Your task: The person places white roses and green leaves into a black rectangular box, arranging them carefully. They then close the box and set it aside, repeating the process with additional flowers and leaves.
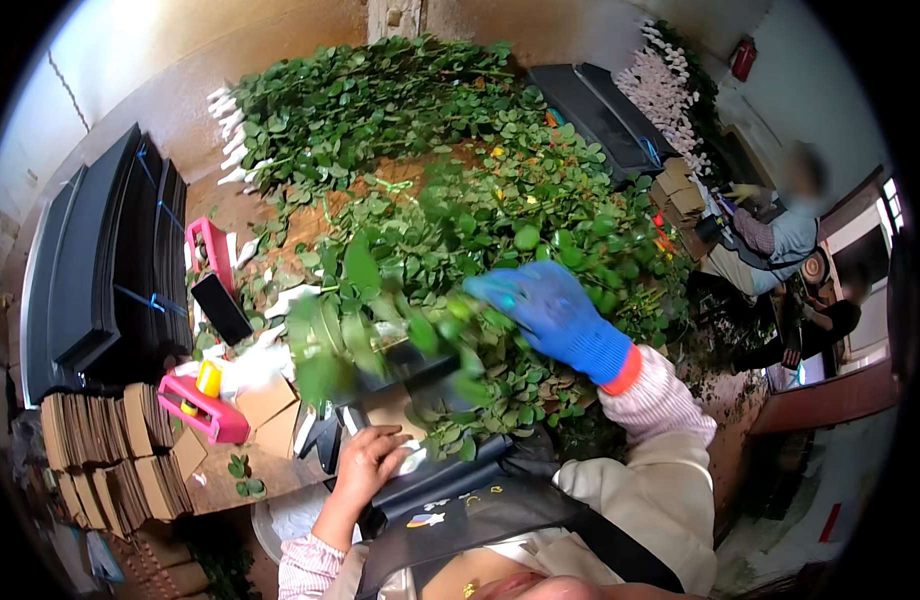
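My right hand (553, 315), in a blue knitted work glove with an orange cuff, is raised over the heap of cut leafy stems (460, 210). Its fingers are closed around a leafy green stem (424, 331), whose leaves are blurred by motion and reach left across the bench. My bare left hand (371, 459) lies low at the bench's front edge, beside a brown cardboard piece (388, 411). A small white piece (412, 457) shows at its fingertips; whether the hand grips it is unclear. Black sheeting (437, 476) lies just right of that hand.
Pink tape dispensers (223, 421), a phone (221, 309) and stacked cardboard pieces (103, 427) occupy the left side. Behind them stand black sheets (103, 262). White-wrapped flower heads (233, 139) edge the far stems. A co-worker (775, 232) and another person (835, 322) are at right.
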A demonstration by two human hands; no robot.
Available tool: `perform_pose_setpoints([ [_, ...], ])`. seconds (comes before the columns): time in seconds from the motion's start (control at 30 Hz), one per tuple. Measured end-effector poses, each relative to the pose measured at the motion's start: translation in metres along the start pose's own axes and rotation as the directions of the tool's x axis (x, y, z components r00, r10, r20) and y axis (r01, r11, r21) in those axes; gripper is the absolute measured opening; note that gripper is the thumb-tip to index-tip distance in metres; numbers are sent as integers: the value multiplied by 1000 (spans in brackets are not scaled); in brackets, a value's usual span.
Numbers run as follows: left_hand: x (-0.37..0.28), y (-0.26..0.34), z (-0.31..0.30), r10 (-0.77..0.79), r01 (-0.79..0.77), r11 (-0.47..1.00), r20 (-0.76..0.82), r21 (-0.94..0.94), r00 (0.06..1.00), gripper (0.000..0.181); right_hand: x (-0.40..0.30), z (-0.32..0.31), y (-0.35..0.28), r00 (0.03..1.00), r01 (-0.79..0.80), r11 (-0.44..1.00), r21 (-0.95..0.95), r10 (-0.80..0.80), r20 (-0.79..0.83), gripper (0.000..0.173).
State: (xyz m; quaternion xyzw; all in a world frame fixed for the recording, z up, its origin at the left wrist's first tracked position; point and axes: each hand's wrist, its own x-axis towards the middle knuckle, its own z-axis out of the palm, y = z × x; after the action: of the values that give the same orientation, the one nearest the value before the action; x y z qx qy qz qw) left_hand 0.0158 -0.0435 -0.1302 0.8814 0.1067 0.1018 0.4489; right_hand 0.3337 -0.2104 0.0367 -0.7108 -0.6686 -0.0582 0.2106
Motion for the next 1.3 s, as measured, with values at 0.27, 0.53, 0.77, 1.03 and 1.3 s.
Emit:
perform_pose_setpoints([
  [0.27,-14,-21,23,-243,163,903,-161,-398,957,100,-118,27,26,871,-120,979,-166,184,455,53],
  [0.53,-4,-6,12,-51,51,999,-155,-4,987,46,-64,24,34,562,-164,930,-329,362,744,46],
  [0.77,9,3,5,30,-12,994,-162,111,986,27,80,113,120,987,-149,969,-197,156,24,40],
  [1.03,10,-4,20,59,-29,995,-316,100,947,23,106,143,151,900,-263,901,-345,358,250,31],
  [1.3,12,-6,10,105,-82,992,-263,97,959,13,65,32,123,952,-186,975,-121,149,-266,52],
])
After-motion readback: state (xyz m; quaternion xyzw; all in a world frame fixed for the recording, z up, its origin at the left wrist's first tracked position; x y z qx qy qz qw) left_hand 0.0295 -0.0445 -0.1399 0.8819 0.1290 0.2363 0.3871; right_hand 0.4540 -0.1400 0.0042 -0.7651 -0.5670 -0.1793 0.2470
